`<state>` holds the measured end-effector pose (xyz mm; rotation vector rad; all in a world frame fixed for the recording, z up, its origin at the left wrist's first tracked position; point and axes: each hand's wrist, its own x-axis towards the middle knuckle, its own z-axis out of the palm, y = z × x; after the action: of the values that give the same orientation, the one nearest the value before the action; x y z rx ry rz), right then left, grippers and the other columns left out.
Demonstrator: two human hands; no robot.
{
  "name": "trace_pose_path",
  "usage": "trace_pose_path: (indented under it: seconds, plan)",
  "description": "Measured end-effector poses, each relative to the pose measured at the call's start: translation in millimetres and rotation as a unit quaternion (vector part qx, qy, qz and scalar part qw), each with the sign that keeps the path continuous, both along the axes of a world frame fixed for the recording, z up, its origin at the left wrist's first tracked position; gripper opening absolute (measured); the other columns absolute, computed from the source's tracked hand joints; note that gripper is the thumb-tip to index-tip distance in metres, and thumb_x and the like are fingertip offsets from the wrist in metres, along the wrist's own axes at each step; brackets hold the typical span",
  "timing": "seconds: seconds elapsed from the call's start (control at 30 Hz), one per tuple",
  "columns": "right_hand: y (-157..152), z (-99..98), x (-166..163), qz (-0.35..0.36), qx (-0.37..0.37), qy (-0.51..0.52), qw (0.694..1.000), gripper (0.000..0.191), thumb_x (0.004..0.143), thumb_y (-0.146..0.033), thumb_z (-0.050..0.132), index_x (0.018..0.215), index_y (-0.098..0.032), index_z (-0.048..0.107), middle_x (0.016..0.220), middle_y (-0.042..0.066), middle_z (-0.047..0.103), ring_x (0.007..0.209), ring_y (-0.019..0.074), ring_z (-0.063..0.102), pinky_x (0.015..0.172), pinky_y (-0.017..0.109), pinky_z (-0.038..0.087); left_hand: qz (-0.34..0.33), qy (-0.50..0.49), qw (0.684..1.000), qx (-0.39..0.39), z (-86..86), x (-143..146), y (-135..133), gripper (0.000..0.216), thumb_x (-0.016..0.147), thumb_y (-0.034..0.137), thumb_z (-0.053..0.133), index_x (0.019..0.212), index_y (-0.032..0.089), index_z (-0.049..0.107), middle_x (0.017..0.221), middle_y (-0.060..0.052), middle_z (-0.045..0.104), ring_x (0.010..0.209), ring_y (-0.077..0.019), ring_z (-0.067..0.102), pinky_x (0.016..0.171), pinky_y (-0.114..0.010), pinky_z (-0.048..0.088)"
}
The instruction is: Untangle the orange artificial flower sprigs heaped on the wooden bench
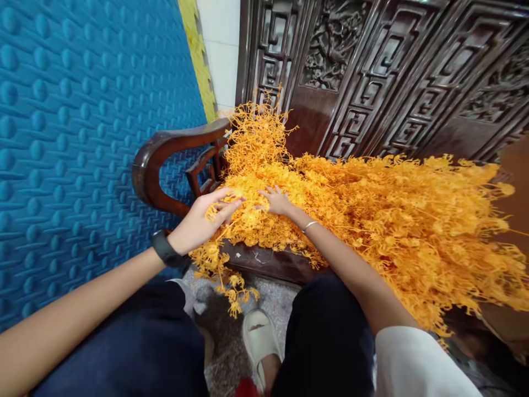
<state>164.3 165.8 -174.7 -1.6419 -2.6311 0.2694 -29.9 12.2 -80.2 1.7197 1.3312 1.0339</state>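
Note:
A big heap of orange artificial flower sprigs [372, 204], with thin curly strands, covers the dark wooden bench seat [264, 262]. My left hand [210, 215], wearing a black watch, is at the heap's left end, its fingers bent and thumb near the forefinger. It appears closed on one orange sprig [212, 259], whose strands show at the palm and hang below the hand past the seat edge; the grip itself is partly hidden. My right hand [276, 201], with a silver bangle at the wrist, lies over the heap, palm down with fingers spread.
A curved wooden armrest [151, 165] stands to the left, before a blue bumpy mat [82, 138] with a yellow edge strip [198, 60]. The carved dark backrest [330, 82] rises behind the heap. Below are my knees and a pale sandal [260, 336] on the speckled floor.

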Motion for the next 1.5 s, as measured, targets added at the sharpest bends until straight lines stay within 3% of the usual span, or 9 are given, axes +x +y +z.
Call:
trace_pose_path:
  seconds: [0.33, 0.53, 0.63, 0.73, 1.0, 1.07, 1.17, 1.37, 1.5]
  plan:
    - [-5.1, -10.9, -3.4, -0.021, 0.047, 0.015, 0.999, 0.076, 0.077, -0.062, 0.048, 0.141, -0.025, 0.031, 0.147, 0.016, 0.027, 0.136, 0.0443, 0.011, 0.097, 0.072, 0.017, -0.005, 0.016, 1.000, -0.013, -0.8, -7.2, -7.5, 0.043, 0.080, 0.045, 0.055, 0.107, 0.011, 0.059, 0.052, 0.004, 0.047, 0.046, -0.0071, 0.039, 0.043, -0.018, 0.030]
    - [-10.3, 3.3, 20.4, 0.021, 0.100, 0.179, 0.979, 0.070, 0.076, -0.059, 0.053, 0.137, -0.027, 0.036, 0.141, 0.013, 0.034, 0.132, 0.0340, 0.027, 0.102, 0.058, 0.027, 0.012, 0.017, 1.000, -0.014, -0.9, -18.8, -12.7, 0.044, 0.078, 0.048, 0.056, 0.104, 0.013, 0.059, 0.052, 0.005, 0.047, 0.046, -0.0067, 0.040, 0.042, -0.017, 0.030]
    - [-7.0, 15.4, 32.4, 0.033, 0.128, 0.230, 0.964, 0.056, 0.076, -0.047, 0.060, 0.125, -0.023, 0.051, 0.145, 0.013, 0.027, 0.135, 0.0324, 0.023, 0.105, 0.053, 0.027, 0.025, 0.019, 0.999, -0.023, -2.9, -24.1, -11.7, 0.046, 0.077, 0.051, 0.056, 0.103, 0.013, 0.059, 0.049, 0.005, 0.046, 0.043, -0.0070, 0.038, 0.040, -0.018, 0.028]
    - [-6.9, 25.2, 34.3, 0.031, 0.159, 0.297, 0.941, 0.032, 0.077, -0.034, 0.059, 0.105, -0.018, 0.062, 0.135, 0.013, 0.042, 0.128, 0.0292, 0.035, 0.106, 0.050, 0.027, 0.010, 0.026, 1.000, -0.013, -6.1, -27.3, -9.3, 0.044, 0.078, 0.052, 0.054, 0.095, 0.012, 0.061, 0.048, 0.004, 0.046, 0.044, -0.0075, 0.040, 0.042, -0.019, 0.030]
    - [-29.6, 41.8, 11.4, 0.051, -0.112, 0.535, 0.836, 0.017, 0.073, -0.023, 0.060, 0.089, -0.018, 0.064, 0.100, 0.006, 0.067, 0.098, 0.0168, 0.061, 0.096, 0.037, 0.044, -0.054, 0.070, 0.996, 0.010, -14.6, -30.8, -3.6, 0.037, 0.086, 0.046, 0.043, 0.083, 0.013, 0.060, 0.055, 0.002, 0.053, 0.051, -0.0104, 0.048, 0.053, -0.023, 0.039]
    - [-40.8, 48.7, 4.2, 0.065, -0.205, 0.560, 0.800, 0.023, 0.077, -0.032, 0.059, 0.093, -0.018, 0.065, 0.103, 0.008, 0.067, 0.099, 0.0165, 0.061, 0.095, 0.036, 0.045, -0.058, 0.073, 0.995, 0.023, -16.4, -30.4, -2.9, 0.035, 0.087, 0.044, 0.042, 0.083, 0.014, 0.059, 0.056, 0.002, 0.053, 0.053, -0.0110, 0.050, 0.056, -0.023, 0.041]
    - [-57.7, 58.0, -6.9, 0.101, -0.300, 0.527, 0.789, 0.031, 0.077, -0.040, 0.061, 0.099, -0.019, 0.065, 0.103, 0.008, 0.066, 0.095, 0.0155, 0.062, 0.087, 0.032, 0.048, -0.058, 0.066, 0.996, 0.025, -18.5, -30.1, -2.4, 0.032, 0.088, 0.042, 0.040, 0.085, 0.014, 0.055, 0.056, 0.002, 0.053, 0.051, -0.0111, 0.051, 0.056, -0.023, 0.042]
    - [-66.8, 62.7, -18.3, 0.064, -0.254, 0.537, 0.802, 0.025, 0.059, -0.032, 0.076, 0.065, -0.016, 0.058, 0.063, 0.000, 0.063, 0.055, 0.0082, 0.053, 0.057, 0.025, 0.042, -0.064, 0.119, 0.990, 0.043, -17.2, -29.4, -3.2, 0.033, 0.087, 0.044, 0.040, 0.077, 0.016, 0.053, 0.052, 0.004, 0.050, 0.050, -0.0108, 0.048, 0.055, -0.023, 0.042]
    - [-61.2, 60.1, -20.2, 0.037, -0.180, 0.561, 0.807, 0.036, 0.054, -0.038, 0.077, 0.057, -0.016, 0.049, 0.055, -0.003, 0.056, 0.052, 0.0068, 0.047, 0.053, 0.023, 0.035, -0.061, 0.167, 0.981, 0.081, -16.7, -23.4, -1.6, 0.038, 0.084, 0.048, 0.043, 0.076, 0.016, 0.059, 0.074, -0.002, 0.064, 0.073, -0.0161, 0.058, 0.073, -0.026, 0.044]
